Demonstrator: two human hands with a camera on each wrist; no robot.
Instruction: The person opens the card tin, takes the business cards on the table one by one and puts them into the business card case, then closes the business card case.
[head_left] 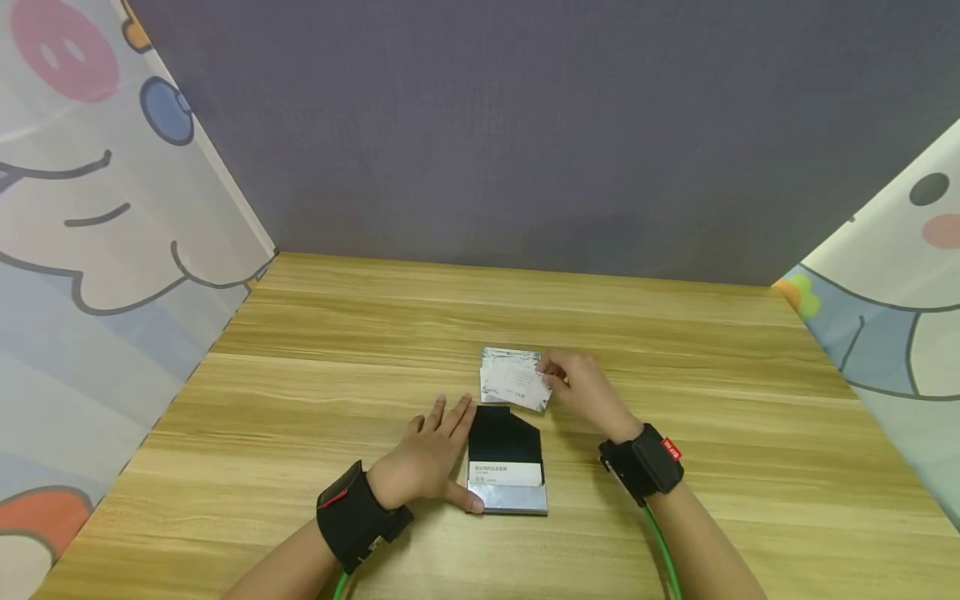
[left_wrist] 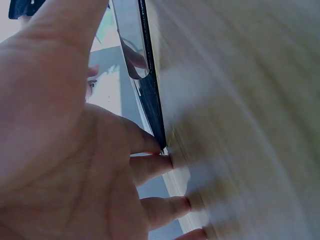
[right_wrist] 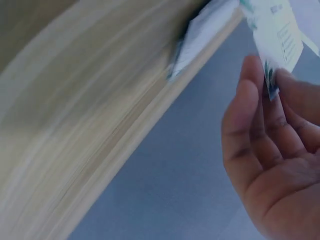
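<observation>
A business card [head_left: 519, 387] is pinched at its right end between the thumb and fingers of my right hand [head_left: 588, 392]. In the right wrist view the card [right_wrist: 281, 42] stands up from those fingertips, above a small stack of cards [right_wrist: 205, 40]. That stack [head_left: 498, 357] lies just beyond an open black and silver card holder [head_left: 504, 435]. Tucked in the holder's silver pocket is a white printed card [head_left: 506, 473]. Along the holder's left side rests my left hand [head_left: 423, 461], fingers straight and spread, with the thumb at the lower left corner.
The wooden table [head_left: 337, 333] runs back to a dark grey partition [head_left: 510, 142]. Cartoon-printed panels [head_left: 135, 208] flank it on both sides. Black wrist bands [head_left: 356, 517] with green cables are on both forearms.
</observation>
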